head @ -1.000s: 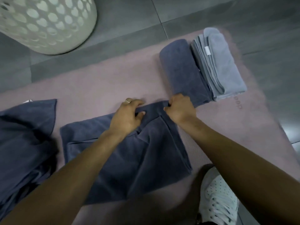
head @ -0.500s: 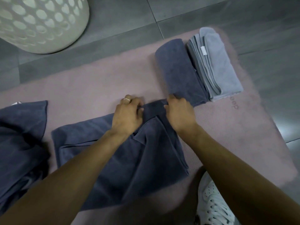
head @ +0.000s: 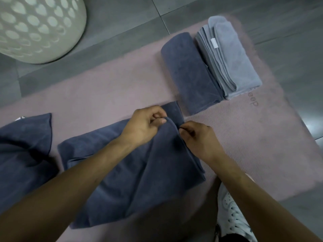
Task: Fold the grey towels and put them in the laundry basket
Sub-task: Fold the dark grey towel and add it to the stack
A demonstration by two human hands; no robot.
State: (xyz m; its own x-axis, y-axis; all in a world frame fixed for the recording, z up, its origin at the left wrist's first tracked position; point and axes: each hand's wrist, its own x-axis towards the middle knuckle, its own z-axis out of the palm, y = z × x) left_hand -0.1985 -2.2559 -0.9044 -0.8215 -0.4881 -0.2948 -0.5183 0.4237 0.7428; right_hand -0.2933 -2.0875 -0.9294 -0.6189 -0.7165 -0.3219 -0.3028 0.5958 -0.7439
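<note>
**Third towel mid-fold, nothing in the basket yet**

Two towels look finished. A dark roll [head: 190, 72] and a pale folded towel [head: 230, 62] lie side by side, touching, at the far right of the pink mat [head: 108, 88]. Neither has reached the basket [head: 35, 28], which stands on the tiled floor beyond the mat's far left edge, well apart from them; its inside is out of view.

The towel in hand [head: 132, 172] is dark grey and lies spread on the mat just in front of the person, partly doubled over with loose creases. The left hand [head: 145, 127] pinches a raised fold of it between thumb and curled fingers. The right hand [head: 199, 137], just beside it, has its fingers curled round the same fold at the towel's far edge. Both hands grip cloth; neither is spread flat.

Another dark towel [head: 24, 145] sits crumpled at the left edge of the mat, apparently untouched. A white shoe [head: 232, 215] shows at the bottom right.

By my reckoning the task is less than half done: this fold must be finished, the crumpled towel folded, and then all of them carried to the basket.
</note>
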